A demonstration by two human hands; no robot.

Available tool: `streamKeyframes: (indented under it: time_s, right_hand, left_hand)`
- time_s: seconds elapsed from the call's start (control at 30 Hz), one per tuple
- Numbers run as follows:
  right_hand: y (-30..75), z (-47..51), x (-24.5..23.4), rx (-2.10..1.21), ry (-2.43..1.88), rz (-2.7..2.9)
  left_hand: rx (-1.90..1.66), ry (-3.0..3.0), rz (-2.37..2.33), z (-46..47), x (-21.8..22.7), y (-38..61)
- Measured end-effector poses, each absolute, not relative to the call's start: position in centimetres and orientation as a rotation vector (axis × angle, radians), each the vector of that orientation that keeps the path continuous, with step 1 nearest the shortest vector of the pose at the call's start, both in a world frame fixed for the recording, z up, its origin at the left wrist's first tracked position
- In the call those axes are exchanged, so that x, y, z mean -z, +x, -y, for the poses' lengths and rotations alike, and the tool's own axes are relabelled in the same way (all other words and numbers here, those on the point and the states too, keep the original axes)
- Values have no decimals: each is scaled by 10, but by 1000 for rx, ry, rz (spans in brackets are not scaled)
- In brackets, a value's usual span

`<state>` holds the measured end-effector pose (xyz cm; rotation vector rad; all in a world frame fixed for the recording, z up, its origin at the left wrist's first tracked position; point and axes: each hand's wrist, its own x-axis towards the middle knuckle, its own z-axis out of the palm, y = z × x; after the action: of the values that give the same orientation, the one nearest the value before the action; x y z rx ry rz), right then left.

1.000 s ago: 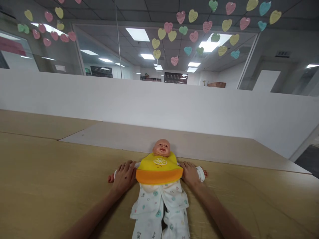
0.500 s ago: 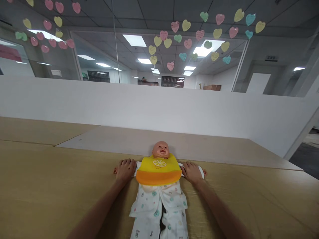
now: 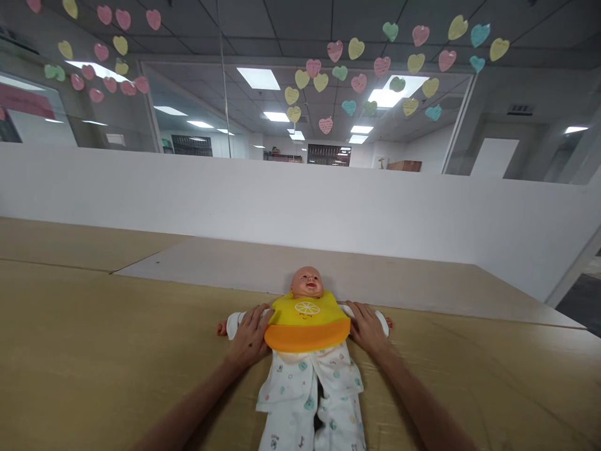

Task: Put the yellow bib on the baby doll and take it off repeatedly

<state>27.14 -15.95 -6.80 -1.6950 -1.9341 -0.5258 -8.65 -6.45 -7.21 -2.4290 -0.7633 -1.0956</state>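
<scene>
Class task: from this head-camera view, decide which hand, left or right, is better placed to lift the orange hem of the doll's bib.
Probably the left hand: its fingers lie against the side of the yellow bib, right beside the orange hem. The right hand rests on the other sleeve, slightly farther from the hem.

Both bare forearms (image 3: 197, 394) reach forward, angling inward from the lower corners of the head view. The left hand (image 3: 248, 338) lies palm down, fingers spread and gently curved. The right hand (image 3: 369, 329) mirrors it, palm down, its fingers angled forward and inward.
</scene>
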Motion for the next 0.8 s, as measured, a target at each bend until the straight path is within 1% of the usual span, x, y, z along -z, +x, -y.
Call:
streamKeyframes:
  time_s: [0.2, 0.37, 0.53, 0.7, 0.8]
  right_hand:
    - [249, 176, 48, 261, -1377, 1939]
    - [235, 178, 31, 202, -1245, 1913]
    - [238, 182, 34, 164, -1244, 1881]
    - [246, 192, 52, 271, -1359, 1934]
    - [250, 194, 63, 380, -1412, 1855]
  left_hand:
    - [1377, -2445, 871, 84, 55, -71]
    - [1526, -2428, 859, 85, 36, -59]
    - [1452, -2432, 871, 89, 39, -62]
    - [1323, -2418, 792, 91, 54, -79]
    - [1361, -2333, 991, 85, 60, -89]
